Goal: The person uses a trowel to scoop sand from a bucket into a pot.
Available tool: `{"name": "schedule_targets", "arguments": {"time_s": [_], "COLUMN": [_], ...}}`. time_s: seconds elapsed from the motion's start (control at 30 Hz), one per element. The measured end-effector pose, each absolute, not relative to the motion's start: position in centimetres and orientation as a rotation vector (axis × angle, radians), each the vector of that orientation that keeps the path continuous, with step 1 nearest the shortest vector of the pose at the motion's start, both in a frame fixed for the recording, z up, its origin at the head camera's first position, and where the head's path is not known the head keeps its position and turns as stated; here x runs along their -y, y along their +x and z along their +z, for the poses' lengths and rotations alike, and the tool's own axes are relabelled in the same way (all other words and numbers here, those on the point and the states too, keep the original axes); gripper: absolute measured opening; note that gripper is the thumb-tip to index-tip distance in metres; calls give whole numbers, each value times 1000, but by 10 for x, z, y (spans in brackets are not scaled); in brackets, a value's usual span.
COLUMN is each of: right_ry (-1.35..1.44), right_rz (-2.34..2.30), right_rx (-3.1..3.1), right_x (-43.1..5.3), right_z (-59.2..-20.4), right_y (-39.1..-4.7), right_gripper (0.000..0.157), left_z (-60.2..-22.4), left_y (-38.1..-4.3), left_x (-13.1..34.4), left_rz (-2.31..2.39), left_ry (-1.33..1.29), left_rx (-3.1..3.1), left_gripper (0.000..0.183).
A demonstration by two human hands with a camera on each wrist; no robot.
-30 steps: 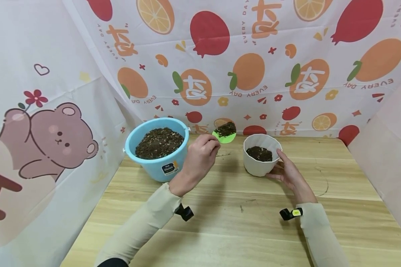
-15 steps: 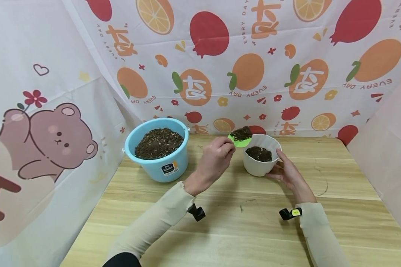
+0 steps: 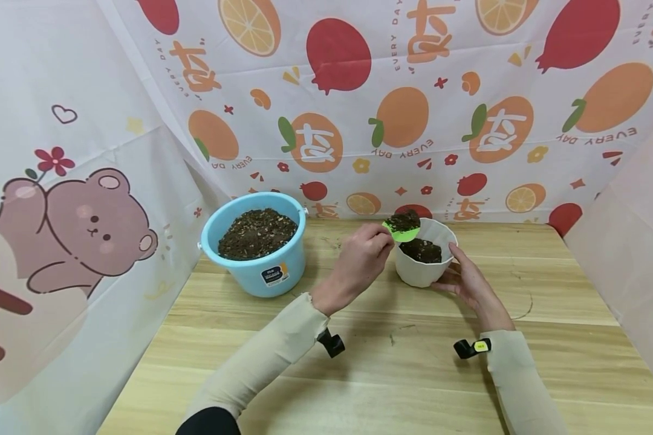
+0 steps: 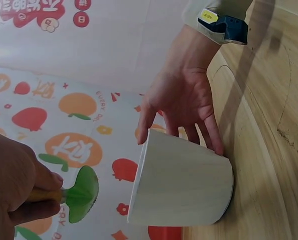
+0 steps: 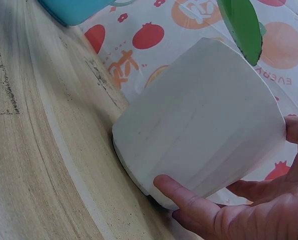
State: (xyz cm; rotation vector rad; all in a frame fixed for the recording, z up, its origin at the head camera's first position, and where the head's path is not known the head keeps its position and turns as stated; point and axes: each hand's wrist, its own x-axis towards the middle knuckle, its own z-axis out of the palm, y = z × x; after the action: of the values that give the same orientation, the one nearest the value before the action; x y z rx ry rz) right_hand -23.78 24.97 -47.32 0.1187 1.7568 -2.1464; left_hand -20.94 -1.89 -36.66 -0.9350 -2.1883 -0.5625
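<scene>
My left hand (image 3: 359,257) grips a small garden trowel (image 3: 406,234) by its handle, and the blade carries a heap of dark soil (image 3: 404,220). The blade is held over the left rim of a white faceted flowerpot (image 3: 420,273), which has soil low inside it. In the left wrist view the trowel (image 4: 83,194) shows a green blade and a yellowish handle, level with the pot's mouth. My right hand (image 3: 470,283) holds the pot from the right, thumb at the rim and fingers near the base. The right wrist view shows the pot (image 5: 199,120) standing on the table.
A light blue bucket (image 3: 266,279) nearly full of soil stands left of the pot on the wooden table (image 3: 413,386). Fruit-printed cloth (image 3: 402,66) hangs close behind both. Crumbs of soil (image 3: 392,338) lie on the tabletop.
My left hand has carried the loaded trowel rightward from between bucket and pot to above the pot's left rim. The right hand and pot have stayed in place.
</scene>
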Motion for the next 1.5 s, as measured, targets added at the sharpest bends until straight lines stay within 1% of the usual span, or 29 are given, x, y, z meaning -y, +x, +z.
{"name": "schedule_targets", "arguments": {"time_s": [0.43,1.0,1.17,1.5], "right_ry": [111,136,137,139], "right_rz": [-2145,-2133,-2130,-2130], "right_rx": [-1769,-1776,-1781,-1778], "right_x": [-249,-248,-248,-248], "right_z": [-473,-471,-471,-471], "right_y": [-237,-237,-237,-237], "right_gripper": [81,83,83,84], "left_z": [-371,-371,-372,-370], "left_y": [-214,-223,-225,-228], "left_x": [5,-8,-10,-15], "left_rz": [-558,-651,-644,-623], "left_ry": [-985,-1033,-1041,-1060], "left_rx": [2261,2325,2357,2421], "left_gripper": [17,13,14,12]}}
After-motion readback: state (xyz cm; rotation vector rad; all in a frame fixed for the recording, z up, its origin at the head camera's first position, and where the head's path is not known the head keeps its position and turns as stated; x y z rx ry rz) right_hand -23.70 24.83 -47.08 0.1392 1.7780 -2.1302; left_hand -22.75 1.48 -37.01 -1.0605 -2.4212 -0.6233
